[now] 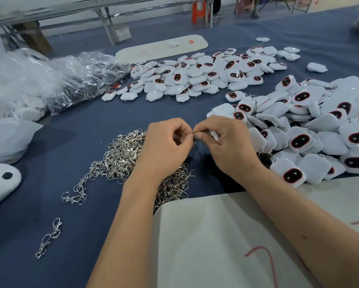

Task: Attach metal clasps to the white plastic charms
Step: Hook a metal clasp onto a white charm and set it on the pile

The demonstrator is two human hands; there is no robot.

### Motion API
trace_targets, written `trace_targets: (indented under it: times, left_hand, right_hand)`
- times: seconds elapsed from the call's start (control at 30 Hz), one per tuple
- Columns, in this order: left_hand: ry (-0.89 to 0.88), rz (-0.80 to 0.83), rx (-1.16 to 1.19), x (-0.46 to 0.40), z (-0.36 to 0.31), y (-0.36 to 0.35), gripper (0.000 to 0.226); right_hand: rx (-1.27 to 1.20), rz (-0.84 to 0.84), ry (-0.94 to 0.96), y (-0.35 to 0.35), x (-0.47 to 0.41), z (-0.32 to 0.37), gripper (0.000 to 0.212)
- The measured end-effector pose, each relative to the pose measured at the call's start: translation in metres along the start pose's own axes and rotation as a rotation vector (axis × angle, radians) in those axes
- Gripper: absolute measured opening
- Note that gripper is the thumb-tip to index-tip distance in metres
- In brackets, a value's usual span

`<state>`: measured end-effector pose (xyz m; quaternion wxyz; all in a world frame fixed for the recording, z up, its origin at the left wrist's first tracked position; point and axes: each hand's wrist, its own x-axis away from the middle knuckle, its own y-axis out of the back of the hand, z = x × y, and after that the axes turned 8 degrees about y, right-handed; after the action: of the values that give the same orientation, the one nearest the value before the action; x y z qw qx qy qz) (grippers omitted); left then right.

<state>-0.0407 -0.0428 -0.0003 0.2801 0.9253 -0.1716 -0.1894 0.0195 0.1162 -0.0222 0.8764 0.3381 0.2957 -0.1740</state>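
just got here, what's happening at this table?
A person is fitting metal clasps onto white plastic charms. The left hand and right hand meet above the blue table, pinching a small clasp between the fingertips; the right hand also holds a white charm, mostly hidden. A heap of loose clasps lies under the left wrist, and piles of charms sit to the right and farther back.
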Motion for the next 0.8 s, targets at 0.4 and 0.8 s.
trace_targets:
  times: [0.4, 0.8]
  left_hand:
    - [-0.05, -0.062, 0.114, -0.0018, 0.0022, -0.0053, 0.012]
    - [-0.052, -0.056, 0.037, -0.0048, 0.0032, -0.0068, 0.011]
  right_hand:
    - [-0.31, -0.043, -0.204, 0.0028, -0.0021, -0.0038, 0.013]
    - [-0.195, -0.135, -0.264, -0.0009, -0.0013, 0.002, 0.012]
